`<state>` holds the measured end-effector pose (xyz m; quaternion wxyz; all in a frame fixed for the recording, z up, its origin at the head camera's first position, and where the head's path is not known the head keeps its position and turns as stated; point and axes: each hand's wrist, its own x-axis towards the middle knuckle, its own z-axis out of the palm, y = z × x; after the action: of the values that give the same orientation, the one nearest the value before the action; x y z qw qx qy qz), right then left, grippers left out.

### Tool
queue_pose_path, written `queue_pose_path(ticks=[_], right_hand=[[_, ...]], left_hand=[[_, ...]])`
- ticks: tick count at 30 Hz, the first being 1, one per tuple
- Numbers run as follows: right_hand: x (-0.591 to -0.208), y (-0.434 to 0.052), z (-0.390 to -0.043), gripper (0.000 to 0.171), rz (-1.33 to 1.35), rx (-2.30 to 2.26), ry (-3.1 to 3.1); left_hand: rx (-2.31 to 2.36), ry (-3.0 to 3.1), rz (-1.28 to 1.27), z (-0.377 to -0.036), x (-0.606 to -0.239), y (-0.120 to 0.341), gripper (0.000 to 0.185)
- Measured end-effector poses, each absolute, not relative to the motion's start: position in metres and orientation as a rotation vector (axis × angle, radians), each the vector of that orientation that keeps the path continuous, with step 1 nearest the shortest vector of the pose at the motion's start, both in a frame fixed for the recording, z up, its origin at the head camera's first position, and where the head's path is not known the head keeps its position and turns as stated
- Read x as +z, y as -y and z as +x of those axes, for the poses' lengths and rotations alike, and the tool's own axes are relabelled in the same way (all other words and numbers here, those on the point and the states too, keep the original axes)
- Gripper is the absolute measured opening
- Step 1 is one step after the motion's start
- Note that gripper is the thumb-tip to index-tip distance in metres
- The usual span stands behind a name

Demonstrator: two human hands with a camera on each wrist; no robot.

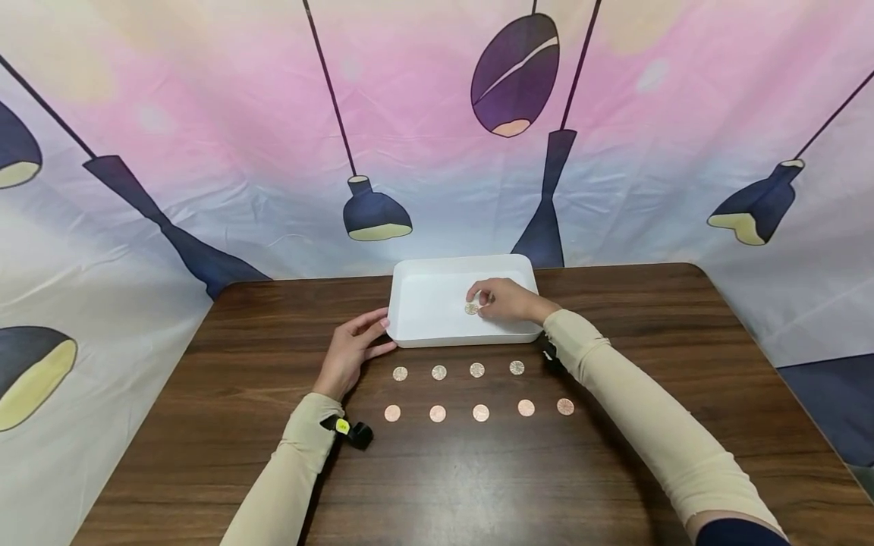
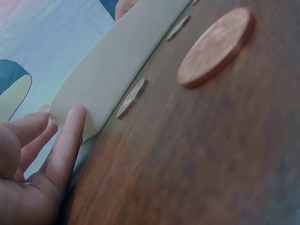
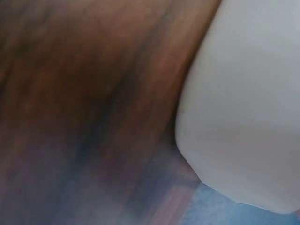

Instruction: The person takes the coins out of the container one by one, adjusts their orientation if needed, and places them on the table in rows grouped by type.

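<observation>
A white rectangular tray (image 1: pixel 437 339) lies near the table's far edge. My right hand (image 1: pixel 508 301) reaches over its right side and pinches a pale gold-coloured coin (image 1: pixel 472 309) between thumb and fingertips, above the tray floor. At the tray's near left corner, my left hand (image 1: pixel 347 355) rests extended fingers against the wall. The left wrist view shows one finger (image 2: pixel 75 119) flat on the tray's outer side. In front of the tray is a row of several pale coins (image 1: pixel 439 372), with a row of several copper coins (image 1: pixel 481 412) nearer. The right wrist view shows no fingers.
Everything stands on a dark wood-grain table (image 1: pixel 437 485). Behind it hangs a printed cloth (image 1: pixel 273 136) with lamp shapes, close to the far edge. Black wrist cameras are strapped at both sleeves, the left camera (image 1: pixel 358 434) beside the copper row.
</observation>
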<state>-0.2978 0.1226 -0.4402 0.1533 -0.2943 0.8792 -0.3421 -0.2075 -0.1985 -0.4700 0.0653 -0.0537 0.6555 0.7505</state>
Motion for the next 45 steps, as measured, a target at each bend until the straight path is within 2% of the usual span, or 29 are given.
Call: queue_pose_path(ticks=[10,16,20,28,37,45], right_hand=[[-0.444,-0.123,-0.300,0.026,-0.825,-0.982,-2.498],[-0.440,-0.116,-0.300,0.022,-0.881,-0.797,-2.532],[-0.437,-0.111,-0.298,0.018,-0.823,-0.674,-2.536],[-0.437,-0.108,-0.295,0.020,-0.795,-0.511,-2.611],[-0.448,-0.105,-0.284,0.017,-0.917,-0.612,-2.612],[-0.445,-0.119,-0.283,0.016,-0.983,-0.763,-2.584]], left_hand=[[2.263,-1.973,-0.171,-0.206,-0.468,0.198,0.043],[2.266,-1.976,-0.152,-0.205,-0.471,0.198,0.043],[2.269,-1.977,-0.155,-0.203,-0.473,0.197,0.042],[2.271,-1.986,-0.149,-0.205,-0.473,0.198,0.043],[2.237,-2.002,-0.218,-0.199,-0.476,0.202,0.042],[2.252,-2.016,-0.175,-0.203,-0.473,0.199,0.041]])
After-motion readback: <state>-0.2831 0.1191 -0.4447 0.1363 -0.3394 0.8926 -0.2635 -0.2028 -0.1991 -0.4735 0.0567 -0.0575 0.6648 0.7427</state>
